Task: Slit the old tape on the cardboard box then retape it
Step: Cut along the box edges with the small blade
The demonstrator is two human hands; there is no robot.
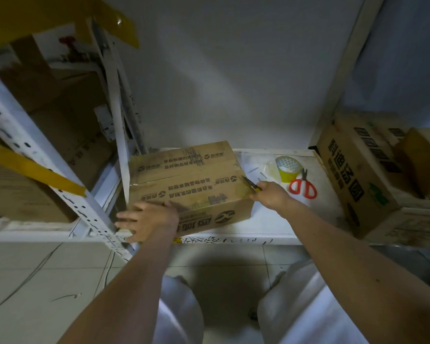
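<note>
Head view shows the cardboard box sitting on a white shelf, and everything else is placed from that box. Its top flaps lie flat and closed, with clear old tape running along the centre seam from the left edge to the right edge. No open slit is visible along that seam, so I judge the cutting has only just begun at the box's right end, or is about to. The whole seam is left to cut, and all of the retaping too.

The right hand is at the box's right edge, fingers curled tight round a utility knife with a yellow-and-dark handle. The blade points left onto the box top, near where the seam meets the right edge. Whether the tip has bitten into the tape I cannot tell.

The left hand lies on the box's near left corner, fingers spread and pressed flat over the top edge and front face. It holds nothing and appears to be steadying the box.

To the right of the box, on the same shelf, a roll of tape with a yellow core stands untouched, and red-handled scissors lie just beside it. Further right of the box sits a larger carton
</note>
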